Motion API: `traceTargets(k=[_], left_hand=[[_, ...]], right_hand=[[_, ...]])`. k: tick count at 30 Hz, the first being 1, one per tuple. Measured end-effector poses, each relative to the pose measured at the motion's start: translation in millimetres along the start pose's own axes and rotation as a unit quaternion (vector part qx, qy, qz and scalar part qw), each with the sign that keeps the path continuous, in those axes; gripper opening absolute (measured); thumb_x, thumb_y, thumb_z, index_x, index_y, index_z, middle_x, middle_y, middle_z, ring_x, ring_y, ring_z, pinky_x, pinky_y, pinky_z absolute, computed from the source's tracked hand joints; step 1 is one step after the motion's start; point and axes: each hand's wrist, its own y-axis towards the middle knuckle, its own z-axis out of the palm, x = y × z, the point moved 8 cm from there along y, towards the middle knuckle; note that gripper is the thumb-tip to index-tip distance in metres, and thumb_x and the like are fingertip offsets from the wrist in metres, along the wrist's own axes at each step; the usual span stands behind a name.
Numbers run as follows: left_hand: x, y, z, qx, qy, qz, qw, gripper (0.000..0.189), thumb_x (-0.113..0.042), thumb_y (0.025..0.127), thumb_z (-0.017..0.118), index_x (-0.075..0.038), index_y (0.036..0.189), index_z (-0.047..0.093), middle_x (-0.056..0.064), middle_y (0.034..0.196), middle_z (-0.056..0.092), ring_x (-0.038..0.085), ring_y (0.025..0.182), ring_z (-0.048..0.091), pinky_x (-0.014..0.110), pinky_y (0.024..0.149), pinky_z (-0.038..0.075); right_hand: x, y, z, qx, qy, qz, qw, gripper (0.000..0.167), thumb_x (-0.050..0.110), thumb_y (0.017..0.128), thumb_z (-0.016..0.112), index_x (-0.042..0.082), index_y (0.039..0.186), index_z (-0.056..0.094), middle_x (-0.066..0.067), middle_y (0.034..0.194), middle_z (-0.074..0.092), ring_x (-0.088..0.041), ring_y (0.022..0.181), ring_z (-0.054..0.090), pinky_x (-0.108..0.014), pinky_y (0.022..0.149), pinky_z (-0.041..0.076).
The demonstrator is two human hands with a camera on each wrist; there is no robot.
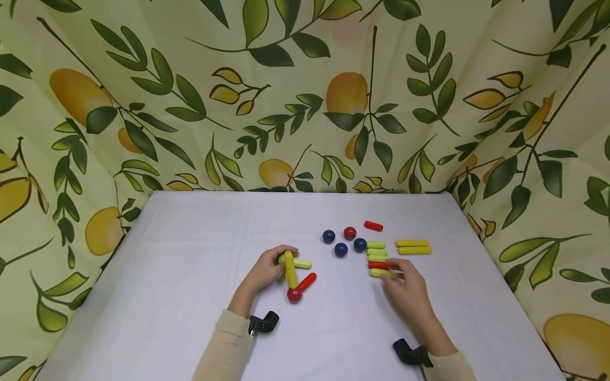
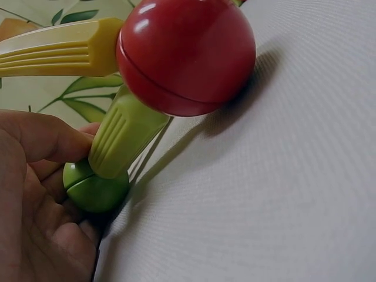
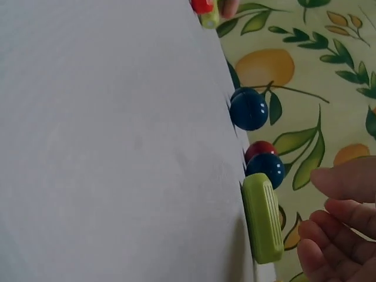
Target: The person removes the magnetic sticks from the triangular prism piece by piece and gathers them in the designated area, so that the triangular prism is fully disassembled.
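My left hand (image 1: 270, 264) grips a green ball (image 2: 97, 191) between thumb and fingers. A light green toy building rod (image 2: 126, 138) sticks out from that ball. A yellow rod (image 1: 290, 271) meets a red ball (image 1: 294, 295) at its near end, and a red rod (image 1: 308, 281) also runs from the red ball. My right hand (image 1: 410, 291) is at the right ends of a red rod (image 1: 378, 265) and a light green rod (image 1: 379, 273) lying in a column. In the right wrist view its fingers are loosely bent beside a light green rod (image 3: 262, 220), with a gap showing.
Three blue balls, one of them (image 1: 340, 250) nearest me, and a red ball (image 1: 350, 233) lie left of the column. Another red rod (image 1: 374, 226) lies behind. Two yellow rods (image 1: 413, 247) lie at right. A patterned curtain (image 1: 295, 106) surrounds the white table (image 1: 190, 238).
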Motion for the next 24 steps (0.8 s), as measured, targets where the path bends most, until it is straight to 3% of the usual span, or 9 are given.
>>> traceTargets(k=[4,7,12,19,24], left_hand=[[-2.3,-0.9,1.2,-0.005,0.002,-0.009,0.9999,0.041,0.009,0.085,0.051,-0.013,0.118,0.064,0.006,0.121,0.065,0.024,0.118,0.054,0.047,0.108,0.037],[-12.7,-4.1,0.1,-0.006,0.009,-0.016,0.9998,0.040,0.009,0.085,0.050,-0.008,0.119,0.063,0.009,0.122,0.064,0.026,0.119,0.054,0.048,0.108,0.037],[-34.7,-11.3,-3.9,0.004,0.022,-0.009,0.9997,0.037,0.009,0.085,0.050,-0.002,0.119,0.062,0.013,0.121,0.064,0.029,0.118,0.054,0.050,0.107,0.038],[-3.2,-2.9,-0.2,-0.007,0.016,-0.013,0.9998,0.039,0.006,0.086,0.051,-0.013,0.118,0.063,0.006,0.121,0.065,0.025,0.119,0.054,0.049,0.109,0.036],[-1.1,-0.9,-0.5,-0.003,0.011,0.008,0.9999,0.037,0.002,0.087,0.054,-0.015,0.118,0.063,0.003,0.118,0.065,0.022,0.113,0.057,0.048,0.104,0.040]], right_hand=[[20.4,-2.0,11.6,0.038,0.010,-0.027,0.9989,0.038,0.007,0.082,0.072,0.002,0.117,0.057,-0.010,0.114,0.061,-0.024,0.104,0.059,-0.043,0.086,0.053],[39.0,-2.0,25.9,0.072,0.035,-0.049,0.9956,0.038,0.007,0.081,0.073,0.003,0.116,0.059,-0.009,0.112,0.064,-0.023,0.102,0.061,-0.041,0.086,0.054],[75.9,-2.5,57.5,0.151,0.078,-0.097,0.9807,0.042,0.007,0.081,0.073,0.005,0.120,0.058,-0.009,0.115,0.064,-0.023,0.104,0.062,-0.039,0.087,0.054],[126.8,-1.6,95.8,0.249,0.101,-0.186,0.9450,0.049,0.012,0.087,0.068,0.004,0.132,0.050,-0.010,0.124,0.059,-0.023,0.111,0.058,-0.038,0.089,0.053],[149.0,5.4,109.9,0.264,0.108,-0.203,0.9366,0.052,0.012,0.088,0.067,0.009,0.136,0.047,-0.005,0.130,0.057,-0.020,0.112,0.059,-0.035,0.091,0.053]])
